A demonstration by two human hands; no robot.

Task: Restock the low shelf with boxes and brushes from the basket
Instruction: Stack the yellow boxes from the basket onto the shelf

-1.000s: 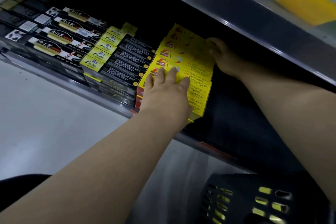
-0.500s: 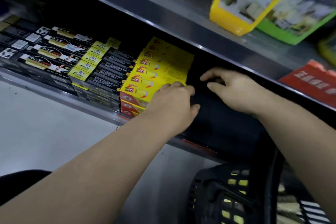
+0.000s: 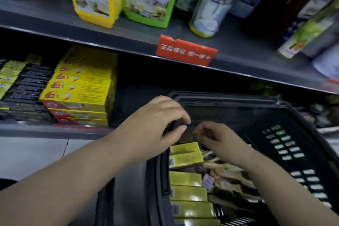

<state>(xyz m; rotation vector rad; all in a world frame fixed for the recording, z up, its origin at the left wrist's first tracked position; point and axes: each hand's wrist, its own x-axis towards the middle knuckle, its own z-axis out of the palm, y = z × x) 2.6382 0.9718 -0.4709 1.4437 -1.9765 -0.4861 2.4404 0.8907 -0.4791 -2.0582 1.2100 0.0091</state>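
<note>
Pickup stage: reaching into basket [image 3: 256,124] with boxes [image 3: 185,158] and brushes [image 3: 225,169] inside, left hand [image 3: 156,124] and right hand [image 3: 216,139] loosely curled, empty; probably needing grip on one box next, for shelf [image 3: 45,131] left of basket.

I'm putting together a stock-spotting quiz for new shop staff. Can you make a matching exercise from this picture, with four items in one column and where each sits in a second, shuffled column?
Items
1. bright yellow boxes
2. olive-green boxes
3. red tag
4. pale brushes

Places
A. on the front edge of the upper shelf
B. stacked on the low shelf
C. in a row along the left side of the basket
D. heaped in the basket's middle

Pairs: 1-B, 2-C, 3-A, 4-D
</note>
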